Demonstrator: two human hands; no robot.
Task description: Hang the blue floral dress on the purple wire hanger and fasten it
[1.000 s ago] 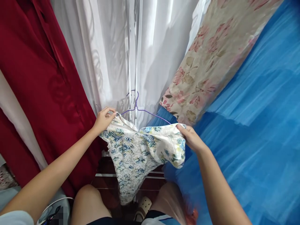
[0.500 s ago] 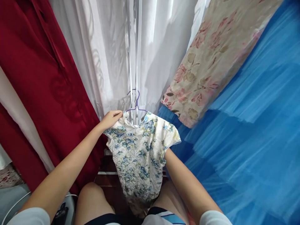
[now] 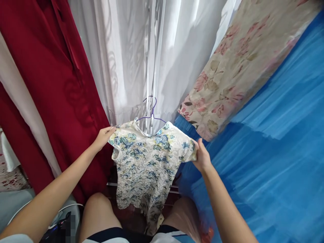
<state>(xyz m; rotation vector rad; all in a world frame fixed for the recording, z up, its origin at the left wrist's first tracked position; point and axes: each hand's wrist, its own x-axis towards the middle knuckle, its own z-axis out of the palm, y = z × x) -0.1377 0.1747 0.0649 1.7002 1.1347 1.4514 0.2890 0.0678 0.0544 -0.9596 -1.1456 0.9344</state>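
A small white dress with a blue and green flower print (image 3: 146,165) hangs on a thin purple wire hanger (image 3: 152,113) in front of me. My left hand (image 3: 103,137) pinches the dress's left sleeve edge. My right hand (image 3: 201,156) grips its right sleeve, fingers closed on the cloth. The dress is spread flat between both hands and hangs down over my knees.
A dark red garment (image 3: 50,84) hangs at the left. White sheer fabric (image 3: 131,57) hangs behind the dress. A beige cloth with pink flowers (image 3: 235,71) and a blue tulle skirt (image 3: 273,152) fill the right. A white cable (image 3: 72,205) lies at lower left.
My right hand came out from behind the dress and took hold of its right sleeve. My left hand slid out along the left sleeve, and the dress is now spread wide.
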